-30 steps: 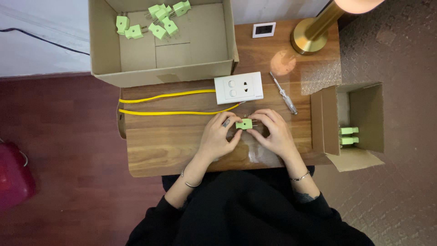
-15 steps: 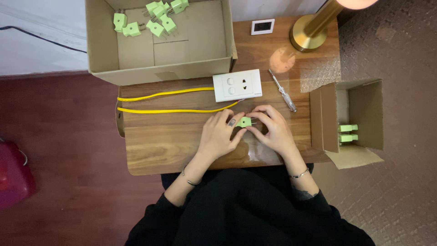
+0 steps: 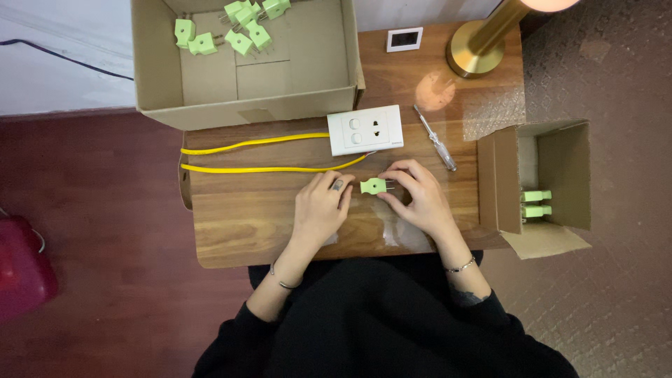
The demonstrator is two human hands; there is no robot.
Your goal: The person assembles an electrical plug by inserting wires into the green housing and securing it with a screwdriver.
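Green plastic plugs with metal prongs lie loose in the large open cardboard box (image 3: 245, 70) at the far edge of the small wooden table (image 3: 238, 224); two more sit in the smaller carton (image 3: 553, 182) on the right. Between them, the right hand (image 3: 420, 199) pinches one small green plug (image 3: 372, 186) above the tabletop, while the left hand (image 3: 322, 210) rests flat and loose just beside it.

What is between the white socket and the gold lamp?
In the head view, a screwdriver lies on the table between the white socket and the gold lamp.
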